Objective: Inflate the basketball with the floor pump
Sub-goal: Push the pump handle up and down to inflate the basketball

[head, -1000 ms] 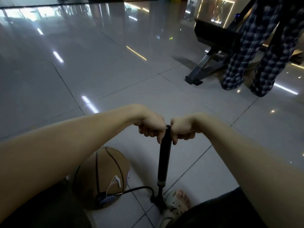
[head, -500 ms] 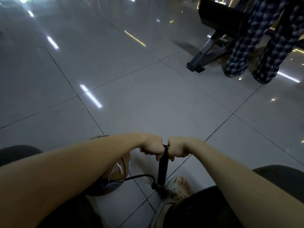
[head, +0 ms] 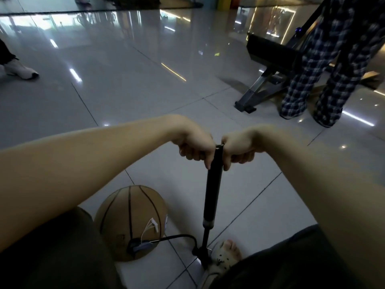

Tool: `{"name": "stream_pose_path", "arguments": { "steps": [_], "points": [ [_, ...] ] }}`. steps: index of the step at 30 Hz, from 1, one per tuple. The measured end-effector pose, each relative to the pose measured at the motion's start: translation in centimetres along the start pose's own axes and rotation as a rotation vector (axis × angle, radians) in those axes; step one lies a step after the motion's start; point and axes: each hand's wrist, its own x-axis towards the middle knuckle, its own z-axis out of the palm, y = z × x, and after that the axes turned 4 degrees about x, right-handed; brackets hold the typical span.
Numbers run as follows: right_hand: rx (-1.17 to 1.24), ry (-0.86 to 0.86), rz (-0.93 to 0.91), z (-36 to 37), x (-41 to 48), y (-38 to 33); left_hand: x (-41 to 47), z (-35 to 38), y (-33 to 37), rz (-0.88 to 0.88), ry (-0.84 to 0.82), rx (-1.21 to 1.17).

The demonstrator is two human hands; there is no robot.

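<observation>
The left hand (head: 195, 147) and the right hand (head: 239, 149) are both holding the handle (head: 219, 146) at the top of the floor pump (head: 212, 190). The fingers are curling tight round it, one hand on each side.

Half a second ago the hands were pushed way down low, close to the foot (head: 227, 253). Now they are sitting up high again, and the thin rod (head: 206, 236) is showing at the bottom of the pump. So one push is done, and the person is getting ready for the next push down.

The basketball (head: 129, 215) is lying on the floor (head: 145, 101), just to the left of the pump and beside the person's left leg. It is staying in the same spot as before. The black hose (head: 175, 236) is running from the bottom of the pump to the ball and is still plugged in. The foot is resting at the pump's base and seems to be keeping it steady.

This likely means air is going into the ball bit by bit. It is not possible to tell how full the ball is, so more pushes are probably needed.
</observation>
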Motion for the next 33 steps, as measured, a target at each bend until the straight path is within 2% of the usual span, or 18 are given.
{"name": "stream_pose_path", "arguments": {
  "steps": [11,18,24,29,33],
  "points": [
    [-0.029,0.006,0.032,9.6,9.9,6.0,10.6,9.9,-4.7,-0.023,-0.012,0.024],
    [-0.078,0.052,0.04,13.0,9.8,6.7,10.7,13.0,-4.4,-0.027,-0.005,0.078],
    [-0.138,-0.085,0.068,7.8,5.5,2.9,5.1,8.4,-2.4,-0.083,-0.076,0.053],
    [0.008,-0.018,-0.033,-0.2,-0.3,-0.6,-1.1,0.0,0.0,-0.021,0.002,-0.034],
    [0.015,-0.036,-0.041,0.0,0.6,0.2,0.1,0.5,0.1,-0.046,0.023,0.01]
  ]
}}
